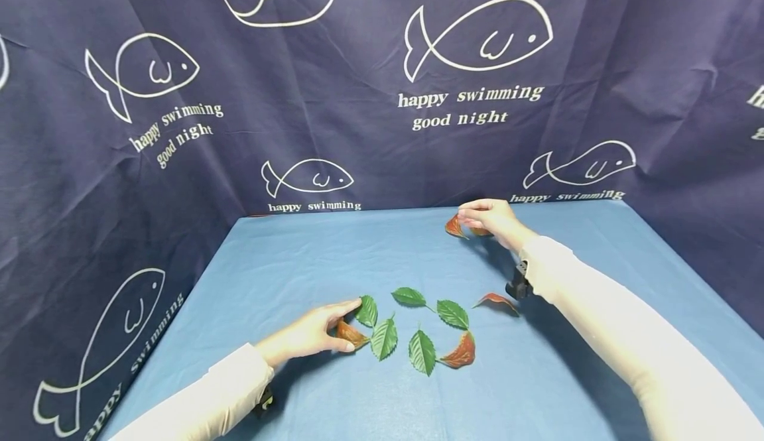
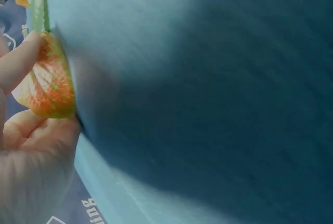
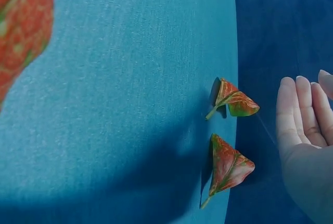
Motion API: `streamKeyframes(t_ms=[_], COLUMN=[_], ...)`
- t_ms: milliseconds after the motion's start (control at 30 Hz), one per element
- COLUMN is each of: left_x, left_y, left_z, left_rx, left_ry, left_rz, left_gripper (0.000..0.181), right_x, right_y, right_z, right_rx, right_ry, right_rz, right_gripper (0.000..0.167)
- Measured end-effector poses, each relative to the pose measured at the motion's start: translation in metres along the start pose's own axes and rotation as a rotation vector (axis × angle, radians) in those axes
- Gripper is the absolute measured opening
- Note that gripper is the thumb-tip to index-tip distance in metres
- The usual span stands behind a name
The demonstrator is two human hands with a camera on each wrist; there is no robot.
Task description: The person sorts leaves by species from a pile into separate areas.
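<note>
Right of centre in the head view, the right hand (image 1: 492,219) hangs, fingers relaxed and holding nothing, near two red leaves (image 1: 453,226) by the far edge of the desk (image 1: 298,249), with open blue surface leftward. The dark cloth (image 1: 370,129) behind reads "happy swimming good night". At lower centre, the left hand (image 1: 312,332) spreads thumb and fingers either side of an orange leaf (image 1: 352,336), beside green leaves (image 1: 384,339).
</note>
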State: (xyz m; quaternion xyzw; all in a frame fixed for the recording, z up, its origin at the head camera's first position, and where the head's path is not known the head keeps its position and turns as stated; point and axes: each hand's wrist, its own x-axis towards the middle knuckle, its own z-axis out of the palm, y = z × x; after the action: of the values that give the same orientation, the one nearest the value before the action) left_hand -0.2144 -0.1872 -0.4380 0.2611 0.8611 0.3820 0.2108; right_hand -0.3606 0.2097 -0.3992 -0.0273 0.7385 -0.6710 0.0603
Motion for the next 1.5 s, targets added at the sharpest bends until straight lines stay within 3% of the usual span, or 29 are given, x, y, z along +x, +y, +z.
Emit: streamKeyframes(t_ms=[233, 433, 700, 933, 1167, 1500], left_x=[0.003, 0.001, 0.000, 0.001, 0.000, 0.000], left_y=[0.001, 0.003, 0.003, -0.003, -0.004, -0.002], left_z=[0.001, -0.001, -0.002, 0.000, 0.000, 0.001], left_rx=[0.103, 0.046, -0.033, -0.054, -0.056, -0.062], left_ry=[0.006, 0.003, 0.003, -0.001, -0.005, -0.005], left_rz=[0.013, -0.007, 0.030, 0.066, 0.040, 0.047], left_gripper=[0.082, 0.082, 0.078, 0.076, 0.075, 0.075], right_x=[-0.009, -0.013, -0.018, -0.022, -0.030, -0.040], right_y=[0.002, 0.002, 0.002, 0.001, 0.001, 0.000], right_z=[-0.001, 0.000, 0.003, 0.003, 0.001, -0.004], right_rx=[0.070, 0.047, 0.030, 0.045, 0.007, -0.020], right_ry=[-0.048, -0.072, -0.117, -0.106, -0.124, -0.138], right_rz=[0.024, 0.015, -0.003, 0.010, 0.011, 0.015], right_gripper=[0.046, 0.048, 0.052, 0.051, 0.051, 0.053])
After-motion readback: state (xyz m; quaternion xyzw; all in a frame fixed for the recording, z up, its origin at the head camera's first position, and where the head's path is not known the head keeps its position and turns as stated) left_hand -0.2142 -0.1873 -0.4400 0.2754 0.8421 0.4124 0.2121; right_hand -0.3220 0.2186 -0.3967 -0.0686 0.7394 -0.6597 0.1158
